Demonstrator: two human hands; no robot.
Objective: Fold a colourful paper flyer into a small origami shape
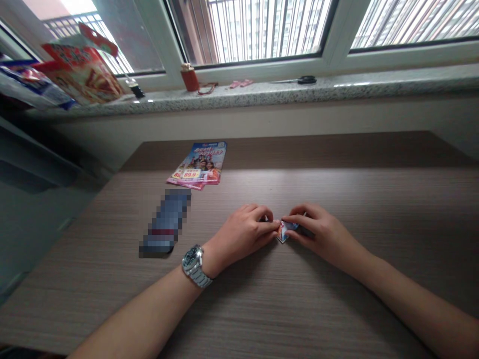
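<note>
A small piece of folded printed paper (283,233), blue, white and orange, lies low over the table between my hands. Its lower tip is a sharp corner. My left hand (251,227), with a metal watch (196,266) on the wrist, presses thumb and fingertips together at the paper's left side. On the other side, my right hand (318,230) has curled fingers and thumb closed on the paper. Much of the paper is hidden behind the fingers.
Several glossy flyers (204,164) lie stacked at the table's back left. Nearer, a pixelated phone-like object (164,224) rests beside my left forearm. Snack bags (84,70), a red lighter-shaped item (190,78), pink pieces (241,83) and scissors (307,80) sit on the stone windowsill (239,98).
</note>
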